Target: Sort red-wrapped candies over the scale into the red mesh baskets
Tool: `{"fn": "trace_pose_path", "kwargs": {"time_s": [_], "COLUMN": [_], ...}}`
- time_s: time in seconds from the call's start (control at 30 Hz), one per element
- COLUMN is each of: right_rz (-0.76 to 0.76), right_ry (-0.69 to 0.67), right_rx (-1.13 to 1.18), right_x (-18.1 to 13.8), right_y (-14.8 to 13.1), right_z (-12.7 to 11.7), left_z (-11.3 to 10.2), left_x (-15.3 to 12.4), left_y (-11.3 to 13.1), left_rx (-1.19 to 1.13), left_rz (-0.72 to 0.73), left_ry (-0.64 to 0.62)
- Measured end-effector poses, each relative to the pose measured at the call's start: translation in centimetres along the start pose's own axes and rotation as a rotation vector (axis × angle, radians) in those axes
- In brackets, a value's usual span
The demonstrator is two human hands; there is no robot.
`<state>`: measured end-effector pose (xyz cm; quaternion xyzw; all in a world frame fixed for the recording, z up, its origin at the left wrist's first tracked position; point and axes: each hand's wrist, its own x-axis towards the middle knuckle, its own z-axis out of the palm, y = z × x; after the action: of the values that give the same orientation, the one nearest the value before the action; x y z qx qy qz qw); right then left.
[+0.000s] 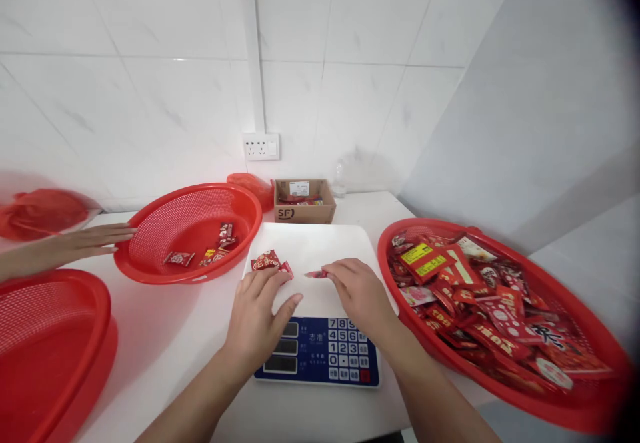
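My right hand (363,293) pinches one end of a small red candy packet (316,274) just over the white scale plate (325,240). My left hand (260,306) rests over the plate's left side, thumb spread away from the fingers. Its fingertips touch or nearly touch a little cluster of red snack packets (265,260); the contact is partly hidden. Beneath both wrists lies the blue keypad panel (320,356) of the electronic scale, its display windows dark.
At right stands a red basket (387,256) heaped with packets. Another red basket (185,193) at left holds a few, with a co-worker's hand (95,243) at its rim. A third red basket (100,310) is nearer. A cardboard box (303,213) and red bag (255,190) stand behind.
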<state>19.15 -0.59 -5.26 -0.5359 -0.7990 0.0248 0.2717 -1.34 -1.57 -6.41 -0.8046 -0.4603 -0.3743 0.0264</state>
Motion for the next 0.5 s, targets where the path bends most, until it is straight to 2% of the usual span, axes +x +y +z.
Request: {"fn": "trace_pose_path", "kwargs": {"time_s": [0.13,0.23,0.3,0.4,0.43,0.5], "right_rz": [-0.301,-0.376,-0.304,0.019,0.130,0.272], "right_ry": [0.196,0.286,0.343,0.360,0.303,0.105], "right_rx": [0.098,0.162,0.251,0.558,0.713,1.030], "right_x": [-1.4,-2.3,-2.8,-3.5,-3.7,-3.9], "right_y": [-1.4,-2.0,-2.1,-2.1,-2.1,-2.2], "right_z": [-2.2,-2.9,-2.8,-2.1,-2.0,-1.8], "left_z": [-0.5,-1.1,-1.3,-1.4,-1.4,-1.3], "left_x": [0.6,1.0,1.1,1.0,0.8,0.5], "left_y": [2.2,3.6,4.3,4.7,4.7,4.8], "left_rx": [-0.285,-0.539,-0.684,-0.864,-0.901,-0.927], "left_rz": [-0.046,-0.212,-0.305,-0.334,-0.326,-0.317], "left_ry": [-0.175,-0.298,-0.318,-0.281,-0.266,-0.255]}}
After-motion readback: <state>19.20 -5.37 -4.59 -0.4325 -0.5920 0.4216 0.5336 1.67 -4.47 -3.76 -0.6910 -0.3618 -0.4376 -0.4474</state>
